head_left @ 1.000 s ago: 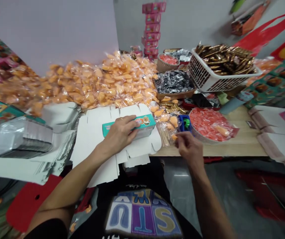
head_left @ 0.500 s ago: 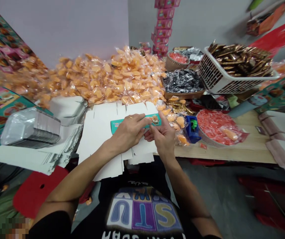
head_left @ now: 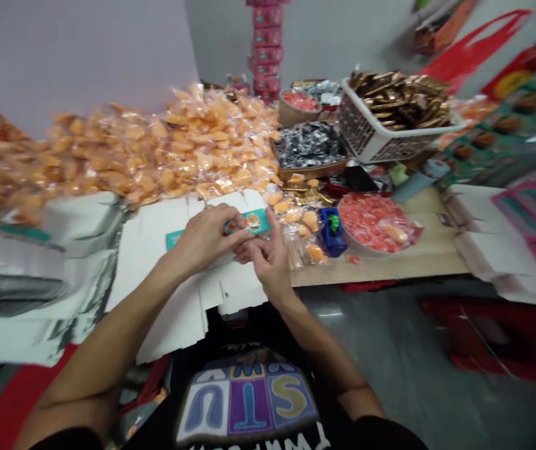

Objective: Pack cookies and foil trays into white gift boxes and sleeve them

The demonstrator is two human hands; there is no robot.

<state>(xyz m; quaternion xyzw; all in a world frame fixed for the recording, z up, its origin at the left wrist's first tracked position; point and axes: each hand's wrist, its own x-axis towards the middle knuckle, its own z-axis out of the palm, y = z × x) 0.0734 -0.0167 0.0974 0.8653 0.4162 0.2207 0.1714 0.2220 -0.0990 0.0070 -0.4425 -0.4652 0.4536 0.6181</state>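
Both hands are closed on a slim teal printed box (head_left: 257, 221) with a small picture near its right end. My left hand (head_left: 209, 237) lies across its front and covers its middle, fingers bent over the top. At the right end, my right hand (head_left: 268, 253) grips the box with the thumb and fingers curled round it. The box is over a pile of flat white cardboard sheets (head_left: 141, 244) at the table's front edge. What the fingertips press on is partly hidden.
Orange pieces in clear wrappers (head_left: 155, 150) heap along the back. To the right stand a blue tape dispenser (head_left: 332, 234), a bowl of red packets (head_left: 373, 222), a tray of black packets (head_left: 312, 144) and a white basket (head_left: 371, 140) of gold packets. Clear plastic trays (head_left: 10, 269) stack at left.
The view has turned to the right, so everything sits further left. Both hands still hold the teal box over the cardboard, and the left fingers have shifted slightly on it.
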